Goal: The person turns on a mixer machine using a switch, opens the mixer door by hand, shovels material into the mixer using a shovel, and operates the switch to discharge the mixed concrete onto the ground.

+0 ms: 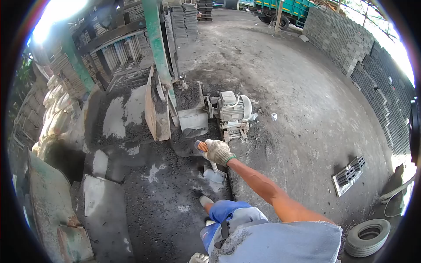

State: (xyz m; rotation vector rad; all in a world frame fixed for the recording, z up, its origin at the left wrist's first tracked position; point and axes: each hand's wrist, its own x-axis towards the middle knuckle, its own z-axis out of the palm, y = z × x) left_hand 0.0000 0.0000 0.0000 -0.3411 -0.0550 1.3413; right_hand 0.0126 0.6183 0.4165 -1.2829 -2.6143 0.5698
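Observation:
My right hand (218,152), in a pale knitted glove with a green cuff, is closed around an orange-ribbed handle (202,146) near the middle of the view. Below this hand a whitish shaft leads down to a flat grey metal blade (215,174), which rests on the dark, gritty ground. At the bottom edge shows my left hand (199,258), also gloved; only part of it is in view, low beside my blue clothing, and what it holds, if anything, is hidden.
A grey motor (234,107) stands just beyond my right hand, beside a green post (156,41) and upright metal plate (157,105). Concrete blocks on a board (349,175) and a tire (367,237) lie right. Stacked blocks (337,41) and a green truck (267,9) stand farther back.

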